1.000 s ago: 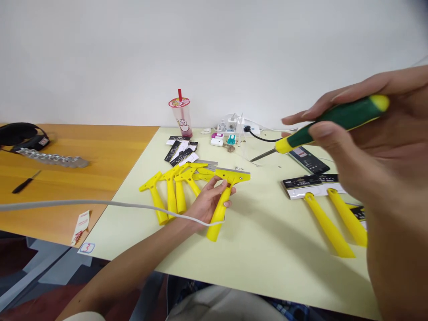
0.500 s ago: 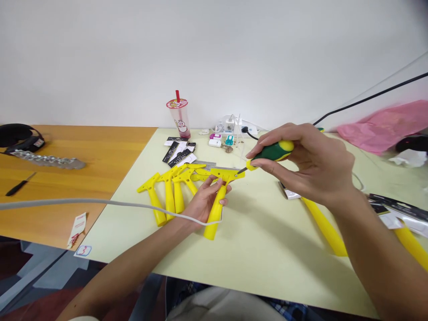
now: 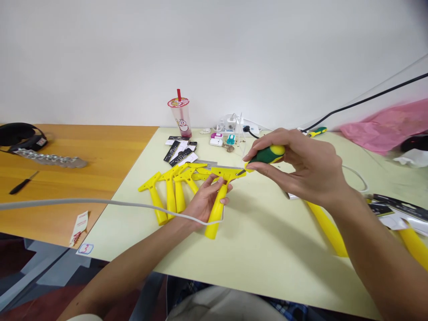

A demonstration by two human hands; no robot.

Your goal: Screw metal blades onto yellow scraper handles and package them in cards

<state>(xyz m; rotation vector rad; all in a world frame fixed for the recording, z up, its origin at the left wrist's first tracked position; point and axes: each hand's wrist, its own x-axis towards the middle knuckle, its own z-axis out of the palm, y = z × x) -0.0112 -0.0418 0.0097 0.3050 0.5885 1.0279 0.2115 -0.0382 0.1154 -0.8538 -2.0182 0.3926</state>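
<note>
Screwdriver (image 3: 267, 154): since a second ago, our right hand (image 3: 297, 165) has brought it over to the held scraper (image 3: 217, 209); our fingers pinch its handle.
Tabletop (image 3: 267, 267): spreads beneath all our fingers.
Loose scrapers (image 3: 171, 196): bunched left of our left fingers; whether finished, we cannot tell.
Held scraper: gripped in our left hand (image 3: 207, 198), left of the right fingertips.
Tip (image 3: 240, 172): appears to meet the head (image 3: 220, 172); we judge screw work begun, not completed.
</note>
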